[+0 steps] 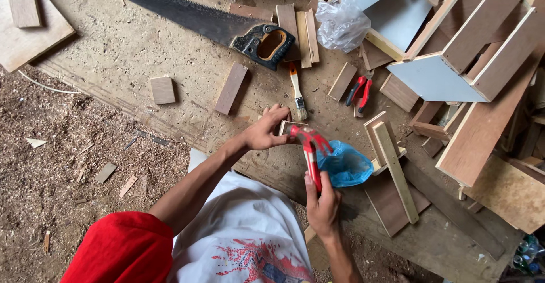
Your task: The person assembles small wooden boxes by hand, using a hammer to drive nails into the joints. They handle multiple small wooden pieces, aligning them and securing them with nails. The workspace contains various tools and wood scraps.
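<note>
hammer: a claw hammer (310,147) with a red head and red handle, the claw pointing right toward a blue plastic bag (344,165), the head over a small wooden piece (286,127)
wooden piece: a pale, thin block, mostly hidden by the fingers and the hammer head, resting on the dusty workboard (130,44)
right hand: the right hand (322,203) is closed around the lower end of the hammer handle, thumb up along it
left hand: the left hand (265,128) is curled on the wooden piece, fingers pinching its edge; i cannot tell whether it also pinches a nail
position: the hammer head sits just right of the left fingertips, touching or nearly touching the piece; the handle runs down to the right hand
counts: one hammer, one handsaw (198,19) with a black blade and handle, one paintbrush (296,93), one pair of red-handled pliers (359,90), one clear plastic bag (340,24), one blue bag
scraps: many wood offcuts about; two loose ones (163,90) (231,88) lie left of the brush
floor: sawdust (51,147) to the left
</note>
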